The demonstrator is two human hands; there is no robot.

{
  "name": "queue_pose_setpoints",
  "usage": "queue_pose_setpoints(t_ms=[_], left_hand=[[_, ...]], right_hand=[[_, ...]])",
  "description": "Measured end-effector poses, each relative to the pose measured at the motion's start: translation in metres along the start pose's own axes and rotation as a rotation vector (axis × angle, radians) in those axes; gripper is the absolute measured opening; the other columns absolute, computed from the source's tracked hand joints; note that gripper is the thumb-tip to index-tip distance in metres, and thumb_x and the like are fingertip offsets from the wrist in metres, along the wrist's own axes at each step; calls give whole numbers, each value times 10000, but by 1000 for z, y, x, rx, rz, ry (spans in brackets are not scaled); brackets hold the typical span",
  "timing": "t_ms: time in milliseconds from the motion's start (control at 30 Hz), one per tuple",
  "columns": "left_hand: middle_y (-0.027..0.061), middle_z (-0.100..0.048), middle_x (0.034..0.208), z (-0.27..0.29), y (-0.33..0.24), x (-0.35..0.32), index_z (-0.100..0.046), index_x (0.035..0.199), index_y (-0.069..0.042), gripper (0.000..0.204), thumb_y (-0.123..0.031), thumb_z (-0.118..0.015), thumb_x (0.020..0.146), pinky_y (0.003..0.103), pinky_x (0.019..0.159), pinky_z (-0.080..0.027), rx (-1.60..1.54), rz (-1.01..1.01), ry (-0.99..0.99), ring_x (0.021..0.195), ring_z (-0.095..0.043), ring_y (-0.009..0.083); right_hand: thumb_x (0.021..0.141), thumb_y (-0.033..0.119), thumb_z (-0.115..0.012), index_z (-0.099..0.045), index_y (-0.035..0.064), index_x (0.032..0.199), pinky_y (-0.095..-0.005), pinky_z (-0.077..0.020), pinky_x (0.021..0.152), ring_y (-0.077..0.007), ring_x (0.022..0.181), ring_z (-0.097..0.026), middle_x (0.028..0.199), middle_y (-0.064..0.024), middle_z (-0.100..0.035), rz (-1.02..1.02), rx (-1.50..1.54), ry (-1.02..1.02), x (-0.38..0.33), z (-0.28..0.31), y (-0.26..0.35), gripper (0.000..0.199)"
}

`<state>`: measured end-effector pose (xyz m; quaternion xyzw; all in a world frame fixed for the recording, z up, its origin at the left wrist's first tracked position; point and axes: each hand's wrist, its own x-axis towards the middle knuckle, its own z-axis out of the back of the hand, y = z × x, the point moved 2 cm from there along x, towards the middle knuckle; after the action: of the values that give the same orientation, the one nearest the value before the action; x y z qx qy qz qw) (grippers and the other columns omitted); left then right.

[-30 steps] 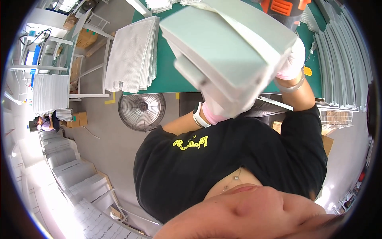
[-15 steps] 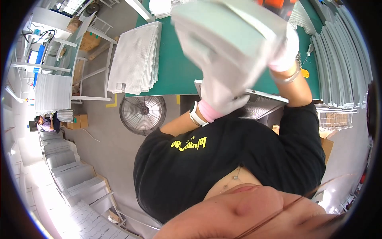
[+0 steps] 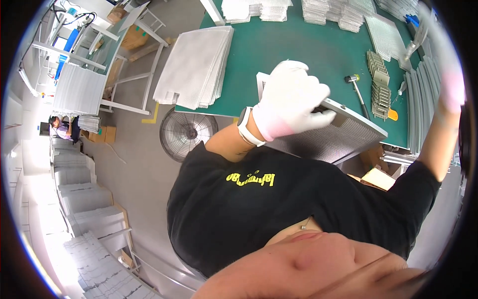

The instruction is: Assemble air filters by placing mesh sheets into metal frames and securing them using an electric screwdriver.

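Observation:
My left hand [image 3: 294, 102], in a white glove with a pink cuff, is closed with its fingers curled at the upper edge of a framed metal mesh panel [image 3: 318, 137]. The panel tilts between my body and the green table's near edge. Far out at the right rim, my right hand [image 3: 445, 55] is smeared by motion, its fingers unclear. Close by it is a pale-handled tool [image 3: 417, 42] with a blue part behind; whether the hand touches it cannot be told. A mallet [image 3: 357, 92] and a row of metal hinge-like pieces [image 3: 379, 87] lie on the table.
Stacked mesh sheets [image 3: 194, 67] lie on the green table [image 3: 279, 45] at left, with more stacks [image 3: 333, 12] at the back. Upright panels [image 3: 420, 104] line the right side. A floor fan [image 3: 188, 133] stands below the table edge. A person [image 3: 63, 130] is far left.
The large pale boxy thing that was blurred before my hands is gone from view. My right hand has swung out to the far right; my left is now at the mesh panel's upper edge.

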<state>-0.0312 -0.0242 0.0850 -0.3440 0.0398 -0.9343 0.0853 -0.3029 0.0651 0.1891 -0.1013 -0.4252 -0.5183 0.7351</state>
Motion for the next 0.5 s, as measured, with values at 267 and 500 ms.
queue_pose_setpoints(t_ms=[267, 500], left_hand=[[48, -680, 1007, 31, 14, -29, -687, 955, -135, 391, -335, -822, 647, 507, 958, -442, 229, 20, -102, 977, -644, 276], [261, -547, 1415, 71, 192, -260, -412, 1479, 40, 1033, -664, -698, 779, 463, 1129, -390, 858, 1232, 514, 1344, -505, 396]], right_hand=[[797, 31, -687, -450, 25, 1497, -395, -546, 725, -305, 750, -675, 846, -185, -682, -208, -187, 619, -107, -22, 77, 739], [1013, 159, -579, -485, 51, 1494, -328, -494, 1021, -237, 1187, -643, 1349, -204, -636, -859, -557, -523, -171, 129, 92, 502]])
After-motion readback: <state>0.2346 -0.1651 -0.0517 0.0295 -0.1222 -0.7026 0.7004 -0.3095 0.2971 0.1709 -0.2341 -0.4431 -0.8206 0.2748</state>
